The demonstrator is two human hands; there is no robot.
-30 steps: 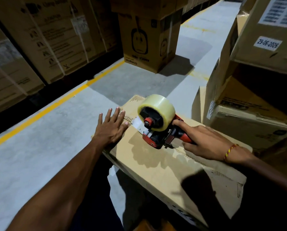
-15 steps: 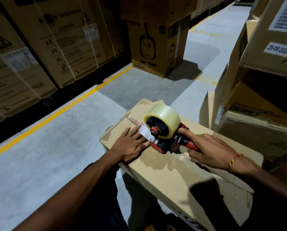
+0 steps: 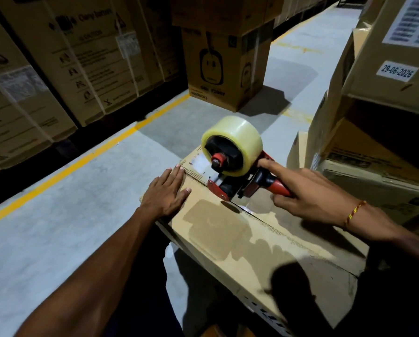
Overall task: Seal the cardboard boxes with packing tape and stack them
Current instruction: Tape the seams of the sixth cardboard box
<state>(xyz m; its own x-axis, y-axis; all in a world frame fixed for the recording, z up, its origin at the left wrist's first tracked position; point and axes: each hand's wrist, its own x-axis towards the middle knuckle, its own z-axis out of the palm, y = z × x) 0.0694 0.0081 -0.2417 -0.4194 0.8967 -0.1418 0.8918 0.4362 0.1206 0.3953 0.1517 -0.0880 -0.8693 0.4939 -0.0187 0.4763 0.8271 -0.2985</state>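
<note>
Your right hand [image 3: 308, 190] is wrapped around the red handle of the tape dispenser [image 3: 237, 169], fingers closed on the grip with the index finger stretched forward along its top toward the roll. Keep that finger there; judging by the angle, it gives you downward pressure over the blade end, which is what should make the tape bite onto the cardboard.

Your left hand [image 3: 165, 193] lies flat, fingers extended and together, gripping nothing, pressed on the box [image 3: 227, 234] just left of the dispenser. Its fingertips reach the centre seam near the box's far end. Hold the flap down firmly so the two edges meet flush while you pull.

The dispenser's nose sits on the seam, near the far end of the box, and a short strip of clear tape already shows on the cardboard beyond it. Most of the seam, running from the dispenser back toward your body, looks bare. Draw the dispenser along that line in one steady stroke, low and centred, so that the tape straddles both flaps evenly.

Right of the box stand other stacked cartons [image 3: 386, 98], close enough that your elbow needs minding as you pull back.
</note>
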